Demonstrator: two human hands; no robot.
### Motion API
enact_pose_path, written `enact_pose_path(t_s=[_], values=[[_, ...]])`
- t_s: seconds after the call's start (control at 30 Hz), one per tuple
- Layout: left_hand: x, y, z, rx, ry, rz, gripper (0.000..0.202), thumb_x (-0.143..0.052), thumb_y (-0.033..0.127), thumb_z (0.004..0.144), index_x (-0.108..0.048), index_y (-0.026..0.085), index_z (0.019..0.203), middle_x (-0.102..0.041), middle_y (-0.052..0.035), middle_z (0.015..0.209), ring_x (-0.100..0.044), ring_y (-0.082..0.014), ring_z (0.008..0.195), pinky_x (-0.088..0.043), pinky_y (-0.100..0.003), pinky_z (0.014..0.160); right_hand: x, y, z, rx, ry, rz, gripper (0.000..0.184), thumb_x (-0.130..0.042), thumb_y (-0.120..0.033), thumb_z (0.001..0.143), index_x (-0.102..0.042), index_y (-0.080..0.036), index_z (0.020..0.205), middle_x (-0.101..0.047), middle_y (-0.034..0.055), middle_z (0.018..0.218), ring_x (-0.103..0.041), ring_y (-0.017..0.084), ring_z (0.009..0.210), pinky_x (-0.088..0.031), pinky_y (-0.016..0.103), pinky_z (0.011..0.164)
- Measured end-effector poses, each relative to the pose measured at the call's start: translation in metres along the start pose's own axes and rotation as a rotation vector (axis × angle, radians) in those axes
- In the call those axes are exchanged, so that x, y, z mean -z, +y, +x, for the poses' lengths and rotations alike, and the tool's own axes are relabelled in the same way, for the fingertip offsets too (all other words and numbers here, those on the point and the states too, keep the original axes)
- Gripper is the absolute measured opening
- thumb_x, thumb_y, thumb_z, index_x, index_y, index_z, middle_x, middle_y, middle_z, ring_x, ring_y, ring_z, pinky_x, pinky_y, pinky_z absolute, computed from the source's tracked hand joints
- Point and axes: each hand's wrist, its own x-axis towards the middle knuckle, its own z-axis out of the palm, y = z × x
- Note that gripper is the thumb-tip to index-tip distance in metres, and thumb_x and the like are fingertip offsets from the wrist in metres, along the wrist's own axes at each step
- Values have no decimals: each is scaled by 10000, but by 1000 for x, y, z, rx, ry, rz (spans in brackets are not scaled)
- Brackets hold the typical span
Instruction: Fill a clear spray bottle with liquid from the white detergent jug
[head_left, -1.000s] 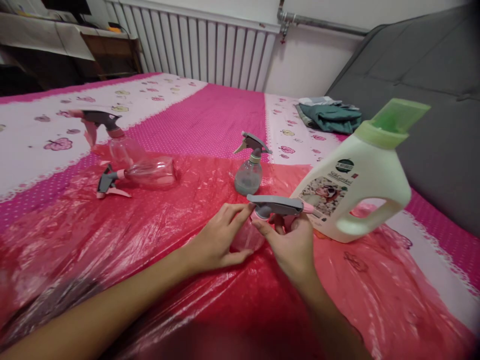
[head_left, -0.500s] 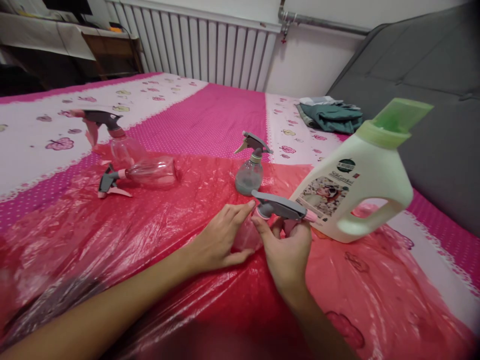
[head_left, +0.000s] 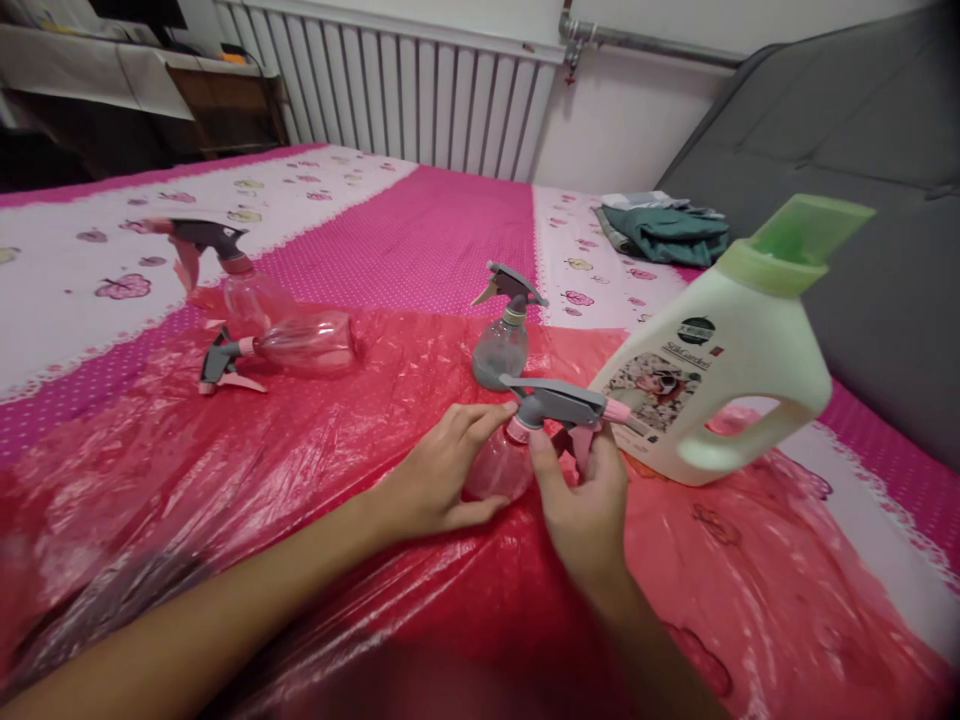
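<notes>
A clear pink spray bottle (head_left: 501, 468) with a grey and pink spray head (head_left: 562, 404) stands upright on red plastic sheeting, its nozzle pointing right. Around the bottle's left side curls my left hand (head_left: 442, 470), its thumb low at the front and its fingers behind. My right hand (head_left: 589, 500) is closed at the neck, the thumb against the pink collar (head_left: 519, 430) and the fingers partly hidden behind the trigger. Just behind is a clear spray bottle (head_left: 501, 350) with cloudy liquid in it. A large pale detergent jug (head_left: 720, 370) with a green cap stands close on the right.
At the left, one pink spray bottle (head_left: 307, 342) lies on its side in front of an upright pink one (head_left: 251, 298). Folded clothes (head_left: 664, 228) rest near the grey headboard (head_left: 847, 150). Red plastic sheeting (head_left: 360, 620) covers the near part of the bed. A radiator (head_left: 405, 90) lines the wall.
My right thumb has slid slightly down and right, from beside the spray head to the collar, which now shows more fully. My left hand has barely moved.
</notes>
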Motion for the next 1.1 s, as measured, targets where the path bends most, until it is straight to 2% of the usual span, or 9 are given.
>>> enact_pose_path(t_s=[0.13, 0.3, 0.47, 0.63, 0.9, 1.1], values=[[-2, 0, -1, -5, -3, 10, 990, -759, 335, 959, -122, 301, 1717, -501, -179, 1546, -542, -370, 1359, -507, -608, 1146, 2, 7, 7, -140, -30, 26, 465, -759, -598, 839, -669, -148, 907, -640, 38, 770, -552, 127, 713, -484, 259, 689], [-2, 0, -1, -14, -7, 25, 974, -735, 352, 981, -98, 326, 1717, -495, -169, 1568, -543, -366, 1363, -501, -606, 1149, 6, 14, 13, -200, -172, 152, 491, -778, -622, 816, -735, -150, 945, -729, 99, 908, -674, 200, 885, -563, 326, 828], [-3, 1, -1, -21, 10, 40, 930, -726, 364, 986, -138, 312, 1705, -529, -173, 1518, -562, -360, 1327, -526, -583, 1116, 4, 13, 13, -170, -147, 117, 477, -774, -627, 822, -755, -168, 953, -714, 78, 812, -700, 225, 900, -593, 371, 881], [-6, 1, -3, -16, 14, 53, 940, -730, 358, 979, -131, 308, 1702, -531, -176, 1518, -568, -366, 1321, -539, -589, 1094, 4, 9, 12, -120, -143, 88, 424, -769, -587, 842, -756, -188, 984, -733, 79, 880, -707, 214, 894, -608, 366, 873], [-4, 0, -1, -32, -6, 93, 999, -711, 381, 999, -34, 327, 1731, -505, -182, 1546, -558, -367, 1330, -538, -584, 1093, 4, 14, 11, -135, -119, 28, 477, -774, -637, 820, -755, -170, 913, -701, 73, 785, -681, 216, 844, -599, 355, 830], [-5, -1, -3, -51, -18, 123, 1006, -691, 378, 1013, 10, 350, 1734, -484, -177, 1511, -549, -359, 1308, -545, -592, 1081, 6, 19, 6, -4, -89, 31, 302, -786, -480, 861, -782, -199, 968, -734, 74, 916, -690, 189, 891, -608, 332, 870]])
